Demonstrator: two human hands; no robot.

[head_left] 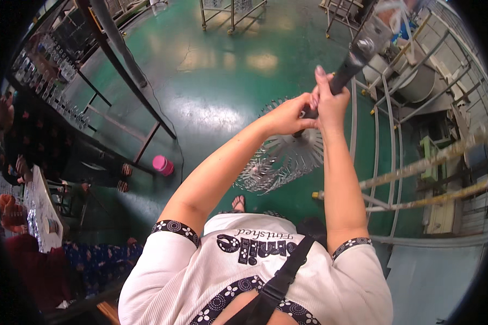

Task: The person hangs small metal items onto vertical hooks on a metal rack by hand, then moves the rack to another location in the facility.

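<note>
My right hand [332, 100] is wrapped round a dark pole [348, 73], its thumb lying along the side. Just below it, my left hand [295, 115] closes on the same pole. The pole's upper end, with a metal fitting [366, 43], leans toward the far right. Beneath my hands, a round cluster of shiny metal prongs [298, 149] spreads out around the pole's lower part. Whether small pieces sit on the prongs is too fine to make out. Both forearms reach forward, and a sandalled foot shows below the prongs.
Pipe frames [406, 200] with yellow-capped ends stand at my right. A pink tub [162, 165] sits on the green floor beside a cable. A dark slanting post [130, 70] and racks of metal pieces [54, 70] are at the left. People sit by a table [43, 214] there.
</note>
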